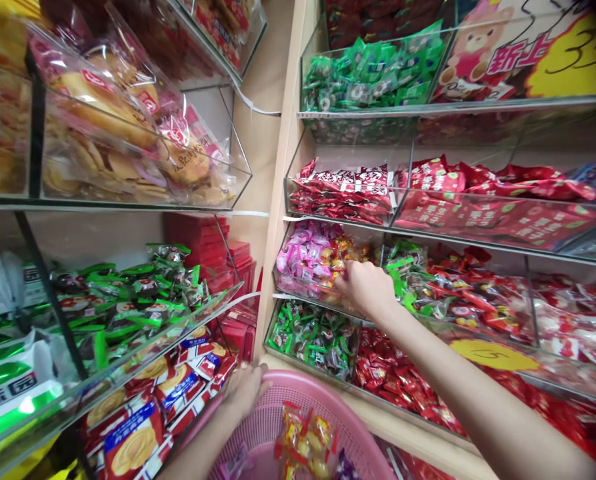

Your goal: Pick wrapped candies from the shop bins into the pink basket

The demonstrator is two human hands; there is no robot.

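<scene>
1. A slip seemed the likeliest trouble: golden-wrapped candies (351,248) might have escaped the right hand (368,285) if its curled fingers closed too shallowly, dropping among the green-wrapped candies (313,340) below it.
2. A mix-up also looked possible, because pink-wrapped candies (308,250) lay just left of the right fingertips, against the golden ones.
3. The pink basket (363,413) could have tipped had the left hand (243,393) loosened on its rim.
4. The golden candies lay just beyond and above the right hand's fingertips, in a clear-fronted shelf bin.
5. The right fingers were bent inward; whether they pinched a candy could not be told, as the hand hid its own grip.
6. Lower and to the left of that hand, the left hand gripped the basket's rim.
7. The basket sat well below the right hand, with red-and-yellow packets (308,440) inside, to the right of the left hand.
</scene>
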